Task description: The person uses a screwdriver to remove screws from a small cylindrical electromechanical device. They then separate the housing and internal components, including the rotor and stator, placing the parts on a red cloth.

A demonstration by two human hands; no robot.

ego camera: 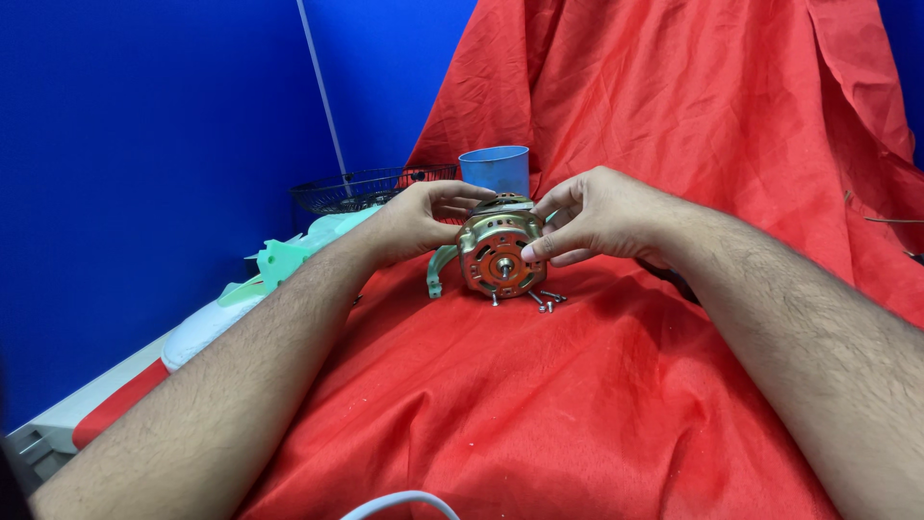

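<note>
The round brass-coloured metal fan motor point(500, 254) stands on the red cloth point(539, 404) covering the tabletop. The left hand point(416, 221) and right hand point(595, 217) pinch its top edge; loose screws point(549, 300) lie beside it.

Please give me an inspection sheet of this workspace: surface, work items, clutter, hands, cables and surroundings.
Surface: red cloth, wrinkled, draped over the table and up the back.
Work items: electric motor, round metal housing with orange face, shaft pointing at the camera, standing on the cloth; loose screws beside its base.
Clutter: blue plastic cup behind the motor; black wire fan guard; pale green plastic parts at the left; a curved pale green part touching the motor's left side.
Hands: left hand and right hand grip the motor from both sides.
Cables: white cable at the bottom edge.
Surroundings: blue wall.
</note>
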